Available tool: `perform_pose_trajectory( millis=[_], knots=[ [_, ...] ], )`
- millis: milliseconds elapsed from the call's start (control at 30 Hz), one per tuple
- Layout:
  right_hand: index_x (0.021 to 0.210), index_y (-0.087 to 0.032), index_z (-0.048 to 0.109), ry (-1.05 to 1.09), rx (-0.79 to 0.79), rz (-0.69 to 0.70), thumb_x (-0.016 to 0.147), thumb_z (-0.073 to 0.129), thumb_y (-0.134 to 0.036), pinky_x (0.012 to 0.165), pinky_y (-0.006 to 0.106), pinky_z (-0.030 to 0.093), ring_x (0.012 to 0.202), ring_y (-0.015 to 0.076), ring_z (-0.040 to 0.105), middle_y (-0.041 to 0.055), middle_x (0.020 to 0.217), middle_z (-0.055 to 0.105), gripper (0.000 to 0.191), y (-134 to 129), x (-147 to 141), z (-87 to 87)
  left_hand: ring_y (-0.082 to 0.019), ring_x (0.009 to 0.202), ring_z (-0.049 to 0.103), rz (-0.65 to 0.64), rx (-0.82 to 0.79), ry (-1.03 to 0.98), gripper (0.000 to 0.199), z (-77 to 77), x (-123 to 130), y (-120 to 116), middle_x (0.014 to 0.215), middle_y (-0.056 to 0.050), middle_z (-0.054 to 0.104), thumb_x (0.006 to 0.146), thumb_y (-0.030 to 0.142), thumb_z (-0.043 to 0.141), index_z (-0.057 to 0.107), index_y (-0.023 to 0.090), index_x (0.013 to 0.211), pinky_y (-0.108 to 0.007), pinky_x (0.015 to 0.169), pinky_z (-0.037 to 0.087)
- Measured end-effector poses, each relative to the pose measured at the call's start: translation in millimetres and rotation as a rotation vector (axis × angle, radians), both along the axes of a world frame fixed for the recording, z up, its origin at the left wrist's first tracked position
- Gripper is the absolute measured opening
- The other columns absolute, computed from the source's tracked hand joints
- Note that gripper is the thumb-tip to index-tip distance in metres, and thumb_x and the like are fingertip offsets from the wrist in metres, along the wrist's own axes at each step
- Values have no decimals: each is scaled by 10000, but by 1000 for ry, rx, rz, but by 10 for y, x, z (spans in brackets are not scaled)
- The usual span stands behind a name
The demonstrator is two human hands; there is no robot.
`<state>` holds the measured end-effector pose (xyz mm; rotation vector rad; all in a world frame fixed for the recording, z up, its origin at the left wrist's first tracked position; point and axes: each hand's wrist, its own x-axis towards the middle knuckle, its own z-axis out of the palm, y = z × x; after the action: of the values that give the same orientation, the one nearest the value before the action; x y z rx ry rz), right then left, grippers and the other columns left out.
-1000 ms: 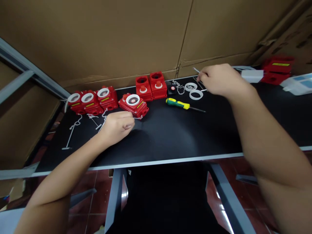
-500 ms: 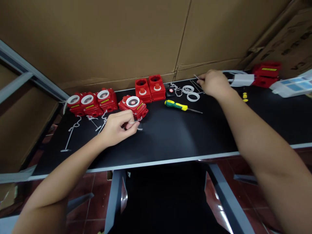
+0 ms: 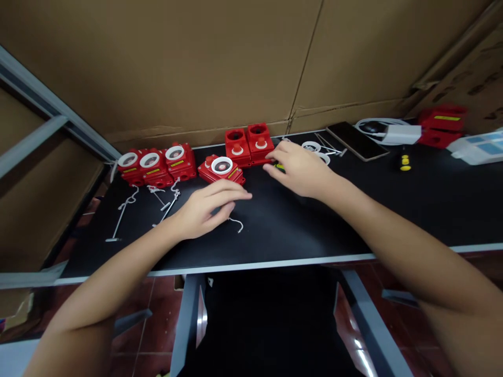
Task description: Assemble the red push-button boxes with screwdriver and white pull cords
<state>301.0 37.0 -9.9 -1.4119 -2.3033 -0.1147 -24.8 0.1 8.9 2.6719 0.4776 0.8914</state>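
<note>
My left hand is held over the black tabletop with its fingers stretched out and thumb apart, gripping nothing. Just behind it is a red box with a white ring. A white cord trails from under my left fingertips onto the table. Farther right, my right hand reaches over a green and yellow screwdriver, fingers bent and apart. Most of the screwdriver is hidden beneath that hand. White rings and thin metal rods lie just beyond it.
Three red boxes with corded metal hammers stand at the left. Two open red boxes sit against the cardboard wall. Rightward lie a phone, a white adapter, yellow pieces and more red boxes.
My right hand has moved left from the metal rods to above the screwdriver, leaving a rod behind. My left hand has opened from its pinch on the cord, which now lies on the table.
</note>
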Motion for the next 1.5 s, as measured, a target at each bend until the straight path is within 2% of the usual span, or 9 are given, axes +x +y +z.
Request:
perform_pose_trajectory(
  millis=[167, 400, 567, 700, 900, 1000, 1200, 1333, 1500],
  knots=[
    [1470, -83, 838, -199, -32, -27, 1160, 698, -348, 1178, 581, 638, 1343, 461, 747, 289, 1423, 808, 431, -47, 55, -61, -293, 1384, 796, 183, 193, -5, 537, -43, -87, 175, 1481, -138, 838, 1131, -9, 501, 774, 242, 1521, -484, 1200, 665],
    [1262, -115, 909, -222, -80, -5, 1127, 722, -293, 1162, 601, 650, 1291, 460, 792, 270, 1314, 873, 292, 69, 217, -73, -424, 1565, 647, 337, 224, 221, 627, -134, -205, 380, 1734, -184, 710, 1116, 118, 680, 680, 298, 1717, -705, 1327, 565],
    [1388, -184, 887, 207, 18, 13, 1228, 616, -494, 997, 524, 656, 1088, 368, 802, 183, 1207, 867, 442, 53, 206, 101, -533, 1799, 440, 402, 143, 351, 758, -157, -254, 420, 1898, -207, 553, 1114, 260, 816, 568, 321, 1828, -863, 1448, 372],
    [1424, -280, 873, 796, 22, 111, 1214, 541, -822, 895, 462, 654, 979, 302, 789, 102, 1147, 856, 670, 3, 133, 116, -529, 1741, 519, 460, 99, 370, 796, -103, -249, 406, 1751, -206, 623, 1064, 265, 895, 589, 345, 1795, -857, 1442, 382],
    [1201, -297, 883, 1051, -206, 134, 986, 654, -1094, 833, 411, 645, 945, 265, 762, 57, 1001, 803, 857, -42, -100, -15, -487, 1569, 681, 457, 16, 334, 648, -67, -246, 363, 1535, -176, 605, 1029, 317, 942, 700, 288, 1630, -712, 1304, 618],
    [1033, -292, 832, 1142, -272, 114, 916, 718, -1118, 782, 387, 621, 903, 238, 720, 42, 958, 764, 841, -17, -160, -77, -419, 1406, 749, 449, 32, 314, 654, -74, -254, 369, 1565, -171, 590, 1011, 349, 966, 719, 281, 1612, -624, 1239, 681],
    [1035, -311, 677, 1263, -311, 68, 840, 804, -1113, 485, 330, 446, 629, 162, 537, -6, 863, 616, 835, 115, -130, -175, -436, 1422, 700, 429, 69, 308, 1128, -59, -246, 404, 1657, -199, 696, 990, 468, 1011, 419, 262, 1928, -645, 1305, 597],
    [1022, -322, 517, 1335, -310, 51, 796, 844, -1113, 409, 294, 345, 518, 97, 411, -39, 880, 609, 885, 182, -95, -163, -414, 1235, 703, 469, -6, 352, 1018, -76, -226, 407, 1410, -171, 837, 991, 601, 972, 564, 195, 1830, -612, 1170, 642],
    [976, -314, 487, 1523, -338, 25, 708, 1027, -979, 379, 269, 212, 477, 59, 366, -59, 854, 614, 897, 190, -74, -99, -409, 1294, 750, 545, 7, 210, 868, -67, -204, 364, 1508, -157, 804, 978, 646, 936, 653, 239, 1691, -591, 1204, 630]
  ],
)
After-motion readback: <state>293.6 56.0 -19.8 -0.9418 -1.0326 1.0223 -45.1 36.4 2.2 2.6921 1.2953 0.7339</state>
